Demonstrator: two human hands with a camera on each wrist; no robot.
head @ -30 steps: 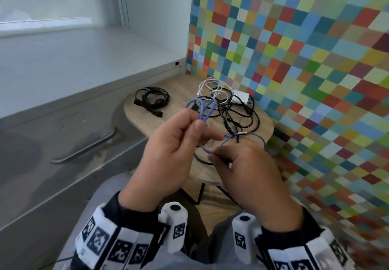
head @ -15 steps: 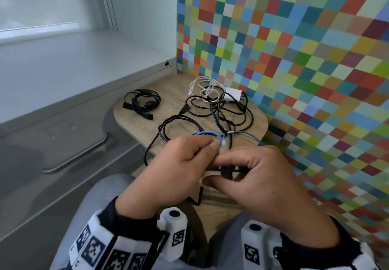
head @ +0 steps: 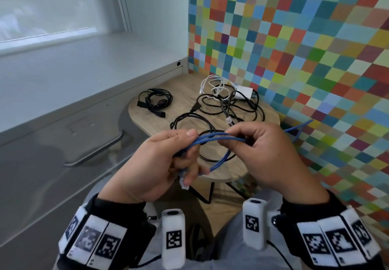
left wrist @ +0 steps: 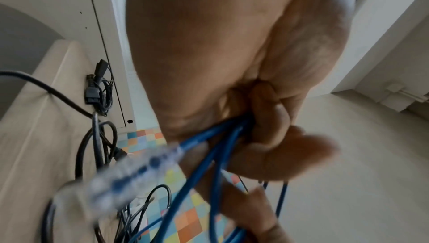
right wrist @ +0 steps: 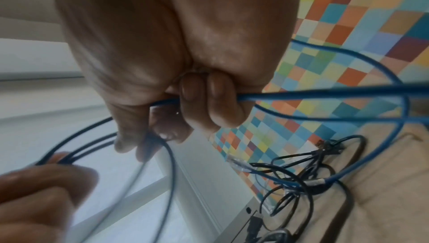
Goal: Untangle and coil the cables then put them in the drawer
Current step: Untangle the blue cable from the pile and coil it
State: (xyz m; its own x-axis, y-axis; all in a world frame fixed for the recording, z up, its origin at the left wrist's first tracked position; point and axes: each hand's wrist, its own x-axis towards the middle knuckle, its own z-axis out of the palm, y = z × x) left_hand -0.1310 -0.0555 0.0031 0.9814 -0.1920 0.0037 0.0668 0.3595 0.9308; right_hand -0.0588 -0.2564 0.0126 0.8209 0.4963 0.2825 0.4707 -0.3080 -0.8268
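The blue cable (head: 219, 139) is thin and round, gathered into several loose strands that run side by side between the two hands, above the near edge of the small wooden table (head: 185, 93); one clear plug end (head: 183, 182) pokes out under the left hand, and a further length trails off to the right toward the coloured checkered wall (head: 294, 38). The left hand (head: 160, 164) has its fingers curled round the bundled loops, thumb pressed on top. The right hand (head: 263, 156) pinches the strands between thumb and forefinger, with its other fingers folded over a strand that leaves to the right. On the table beyond them lies a tangle of black cables (head: 227, 112) with a white cable (head: 216, 84) and a white adapter (head: 244, 92) at the far side, close to the wall. A coiled black cable (head: 154, 101) sits apart on the table's left part, near the grey cabinet (head: 63, 133).
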